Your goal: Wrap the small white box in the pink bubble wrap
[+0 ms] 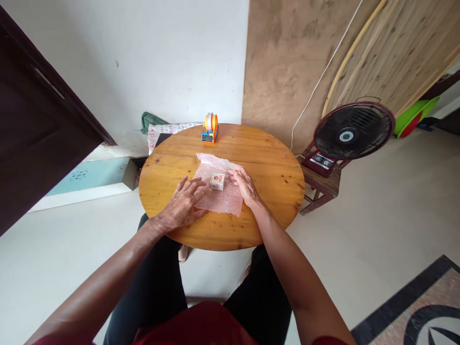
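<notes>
A small white box (217, 181) with red print rests on a sheet of pinkish bubble wrap (224, 203), which lies flat on the round wooden table (276, 187). My left hand (185, 201) is spread at the left edge of the sheet, its fingertips pointing toward the box. Over the sheet's right upper edge is my right hand (244, 184), fingers apart and close to the box's right side. Neither hand grips anything that I can see.
An orange and blue tape dispenser (210, 128) stands at the table's far edge. Right of the table, a black fan (350, 134) sits on a wooden stool (323, 184). A long light-blue box (89, 179) lies on the floor at left.
</notes>
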`<action>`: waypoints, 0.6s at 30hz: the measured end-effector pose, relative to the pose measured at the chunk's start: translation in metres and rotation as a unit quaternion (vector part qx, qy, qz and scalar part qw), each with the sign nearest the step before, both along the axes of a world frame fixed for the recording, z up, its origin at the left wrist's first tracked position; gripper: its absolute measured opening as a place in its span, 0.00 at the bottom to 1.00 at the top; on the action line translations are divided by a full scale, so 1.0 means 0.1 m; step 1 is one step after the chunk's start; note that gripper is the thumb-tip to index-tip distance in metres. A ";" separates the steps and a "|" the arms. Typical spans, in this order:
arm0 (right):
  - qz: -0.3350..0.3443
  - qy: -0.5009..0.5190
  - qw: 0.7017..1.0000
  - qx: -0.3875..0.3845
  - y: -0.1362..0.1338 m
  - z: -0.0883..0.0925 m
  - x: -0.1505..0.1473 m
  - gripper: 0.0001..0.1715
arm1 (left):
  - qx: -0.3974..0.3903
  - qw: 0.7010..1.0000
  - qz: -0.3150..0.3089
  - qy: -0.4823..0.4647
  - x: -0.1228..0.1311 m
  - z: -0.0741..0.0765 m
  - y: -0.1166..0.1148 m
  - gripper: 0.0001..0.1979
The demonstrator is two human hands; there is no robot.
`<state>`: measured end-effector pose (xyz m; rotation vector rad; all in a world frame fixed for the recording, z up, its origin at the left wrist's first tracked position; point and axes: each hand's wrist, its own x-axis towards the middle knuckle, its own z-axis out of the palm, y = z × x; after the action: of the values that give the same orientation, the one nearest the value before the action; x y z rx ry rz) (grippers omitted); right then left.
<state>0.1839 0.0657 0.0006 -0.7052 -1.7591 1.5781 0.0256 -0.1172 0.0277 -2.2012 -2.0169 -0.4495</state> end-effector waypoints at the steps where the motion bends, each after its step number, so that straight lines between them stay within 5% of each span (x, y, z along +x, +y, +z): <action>1: -0.003 0.003 1.000 -0.007 0.00 0.02 0.01 0.27 | 0.002 1.000 0.001 0.005 0.04 -0.01 0.03 0.22; 9: -0.007 0.052 0.996 -0.078 0.06 0.00 0.02 0.31 | 0.083 0.995 0.043 -0.031 0.02 -0.01 0.28 0.09; 18: 0.043 0.098 0.994 -0.034 -0.02 0.18 0.11 0.28 | 0.009 0.982 0.056 -0.178 -0.16 0.19 0.68 0.13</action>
<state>0.1948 0.0634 0.0190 -0.4938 -1.6173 1.7107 0.0095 -0.0488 0.0466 -2.1040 -2.2799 -0.8995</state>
